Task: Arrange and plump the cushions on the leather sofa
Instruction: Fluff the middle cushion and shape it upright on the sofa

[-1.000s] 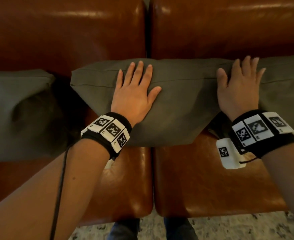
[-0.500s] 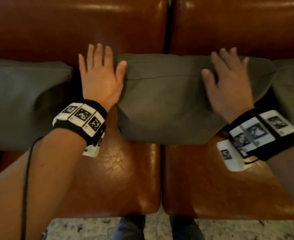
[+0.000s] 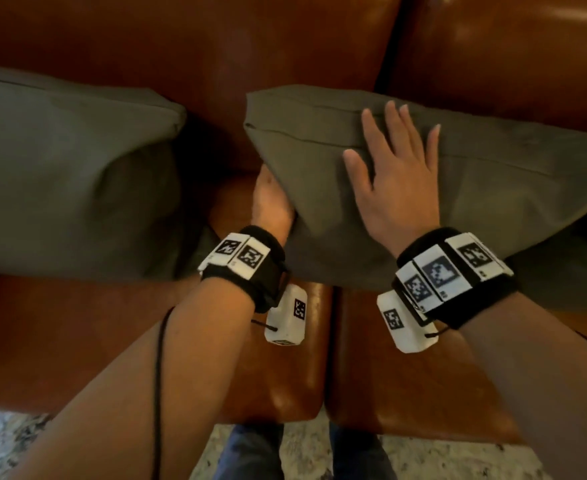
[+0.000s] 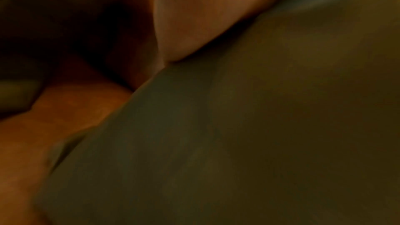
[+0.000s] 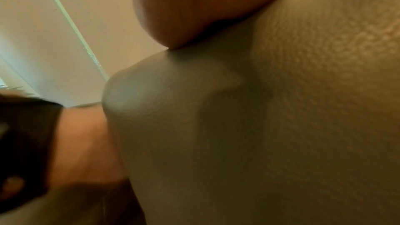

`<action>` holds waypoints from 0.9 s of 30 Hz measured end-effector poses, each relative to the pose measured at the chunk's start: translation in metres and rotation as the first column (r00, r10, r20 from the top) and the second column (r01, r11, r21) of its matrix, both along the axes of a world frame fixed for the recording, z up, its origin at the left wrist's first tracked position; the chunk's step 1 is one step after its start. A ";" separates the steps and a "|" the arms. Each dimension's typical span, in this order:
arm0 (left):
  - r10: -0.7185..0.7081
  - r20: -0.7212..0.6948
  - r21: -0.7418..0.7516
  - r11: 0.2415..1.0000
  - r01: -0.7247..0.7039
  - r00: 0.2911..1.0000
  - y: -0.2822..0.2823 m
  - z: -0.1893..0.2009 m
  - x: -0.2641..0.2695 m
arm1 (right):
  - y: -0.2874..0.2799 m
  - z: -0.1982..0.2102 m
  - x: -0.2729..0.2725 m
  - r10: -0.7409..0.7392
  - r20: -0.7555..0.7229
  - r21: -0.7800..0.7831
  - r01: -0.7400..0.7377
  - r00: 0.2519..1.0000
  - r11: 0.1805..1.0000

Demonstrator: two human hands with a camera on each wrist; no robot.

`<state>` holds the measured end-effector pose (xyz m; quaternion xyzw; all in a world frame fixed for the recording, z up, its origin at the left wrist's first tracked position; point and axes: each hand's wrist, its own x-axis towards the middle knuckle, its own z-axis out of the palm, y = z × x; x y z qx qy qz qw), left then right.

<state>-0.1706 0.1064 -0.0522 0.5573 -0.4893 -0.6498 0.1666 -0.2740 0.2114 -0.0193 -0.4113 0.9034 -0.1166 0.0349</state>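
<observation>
Your right hand (image 3: 401, 188) lies flat on the middle cushion (image 3: 493, 188), fingers (image 3: 394, 126) straight and spread. That cushion leans against the back of the leather sofa (image 3: 216, 46). Your left hand (image 3: 271, 206) is at its left lower edge, fingers hidden behind the fabric: grip cannot be told. Left cushion (image 3: 70, 174) stands apart. Both wrist views are blurred

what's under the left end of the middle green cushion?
The left hand reaches under the middle cushion at its left edge, above the brown leather seat. Its fingers are covered by the fabric. The right hand lies flat on top.
</observation>
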 end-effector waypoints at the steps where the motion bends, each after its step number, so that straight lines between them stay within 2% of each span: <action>1: -0.019 0.046 -0.011 1.000 0.020 0.999 0.002 -0.002 -0.001 | -0.001 0.000 0.000 -0.006 0.001 -0.004 0.006 1.000 1.000; 3: -0.022 0.081 0.040 0.999 0.019 0.996 0.000 -0.009 0.005 | -0.002 -0.002 -0.001 -0.017 0.000 -0.004 0.017 1.000 1.000; 5: -0.019 0.154 -0.004 1.000 0.020 0.988 0.004 -0.027 0.015 | -0.001 -0.004 -0.002 -0.022 -0.005 -0.004 0.022 1.000 1.000; 9: -0.212 0.266 0.090 0.977 0.195 0.940 0.015 -0.071 0.045 | 0.004 -0.006 0.000 -0.022 -0.001 -0.014 0.022 1.000 1.000; 11: -0.300 0.338 0.045 0.952 0.303 0.892 0.007 -0.092 0.059 | 0.006 -0.006 0.000 -0.022 -0.004 -0.022 0.022 1.000 1.000; 14: -0.235 0.527 -0.067 0.946 0.316 0.817 -0.015 -0.126 0.083 | 0.004 -0.005 0.000 -0.031 0.000 -0.031 0.031 1.000 0.999; 16: -0.300 0.621 0.003 0.924 0.381 0.724 -0.020 -0.144 0.092 | 0.003 -0.006 0.001 -0.034 -0.005 -0.029 0.033 0.999 0.999; 19: -0.465 0.593 0.062 0.840 0.539 0.657 -0.022 -0.154 0.081 | 0.004 -0.008 0.002 -0.040 -0.002 -0.041 0.039 0.999 0.998; 22: -0.494 0.665 0.097 0.801 0.591 0.560 -0.024 -0.156 0.070 | 0.006 -0.008 0.004 -0.040 0.007 -0.052 0.041 0.999 0.998; 25: -0.425 0.716 0.024 0.809 0.588 0.554 -0.019 -0.160 0.072 | 0.008 -0.006 0.004 -0.035 0.020 -0.048 0.036 0.999 0.998; 27: -0.387 0.711 0.016 0.844 0.536 0.588 -0.011 -0.162 0.076 | 0.009 -0.004 0.004 -0.034 0.024 -0.041 0.035 0.999 0.999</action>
